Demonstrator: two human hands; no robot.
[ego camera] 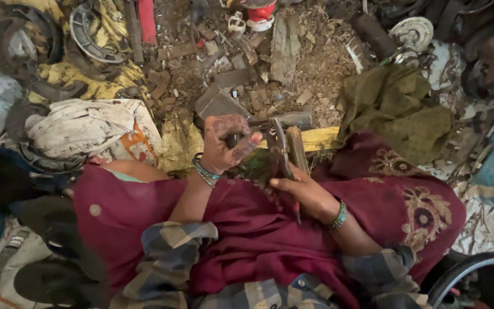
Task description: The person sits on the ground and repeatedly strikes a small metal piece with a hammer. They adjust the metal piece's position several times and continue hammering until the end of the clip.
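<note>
Right hand (307, 194) clamped on metal piece (284, 150); left hand (227, 142) grips hammer (275, 121) above it.

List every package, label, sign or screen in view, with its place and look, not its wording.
No signs or screens show.
Printed sack: crumpled, left of the left hand; white, with an orange patch.
Small container: top centre among scrap; round, red and white.

A crumpled white woven sack with an orange printed patch (95, 129) lies at the left, just beside the person's knee. A flattened yellow plastic bag (179, 143) lies next to it, nearer the middle. No labels, signs or screens show elsewhere in the scrap.
</note>
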